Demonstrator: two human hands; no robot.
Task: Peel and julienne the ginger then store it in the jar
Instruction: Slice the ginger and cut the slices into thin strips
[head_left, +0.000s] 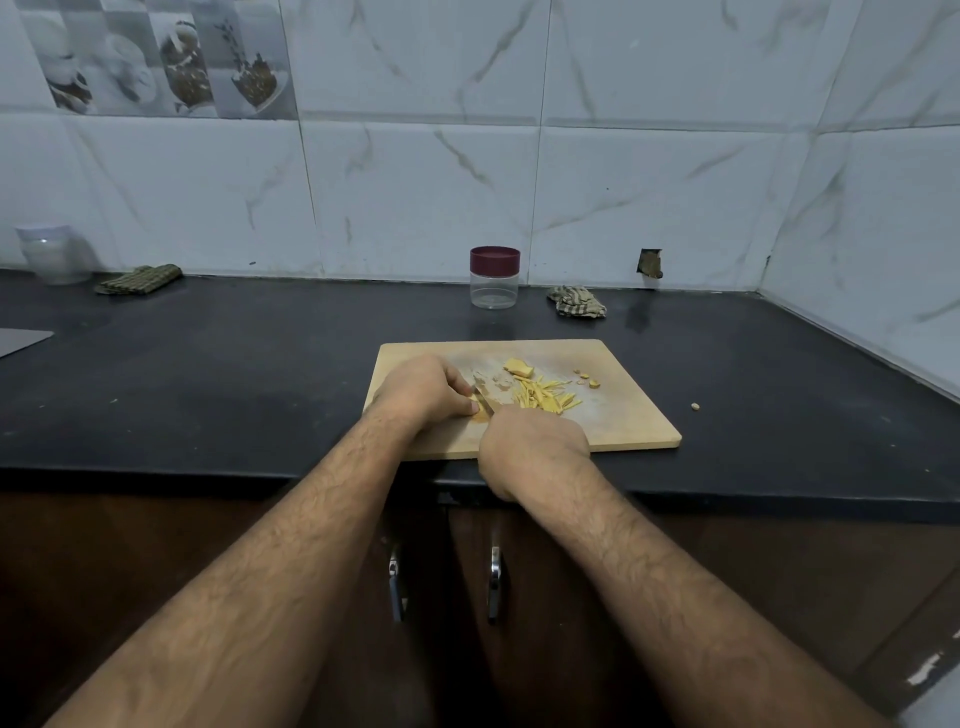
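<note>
From the head camera, the person is working at a wooden cutting board that is lying near the front edge of a dark counter. The left hand is curling its fingers down over a small piece of ginger, pinning it to the board, with the fingertips tucked right beside the blade. The right hand is clenching round the handle of a knife (the handle itself is hidden under the hand, and only a short stretch of blade is showing), and the blade is standing against the held piece.

Just to the right of the blade a loose heap of julienned strips is lying on the board, and a thicker peeled slab is waiting behind the heap. A few small offcuts are sitting further right, and one stray bit is resting on the counter, off the board.

The jar is standing well behind the board, against the tiled wall, looking empty and wearing its maroon lid.

So the step in hand appears to be the julienne cutting, part done. The next move likely calls for thin, even strokes with the left fingertips creeping back from the edge, then the slab, and only afterwards unscrewing the lid and gathering the strips.
</note>
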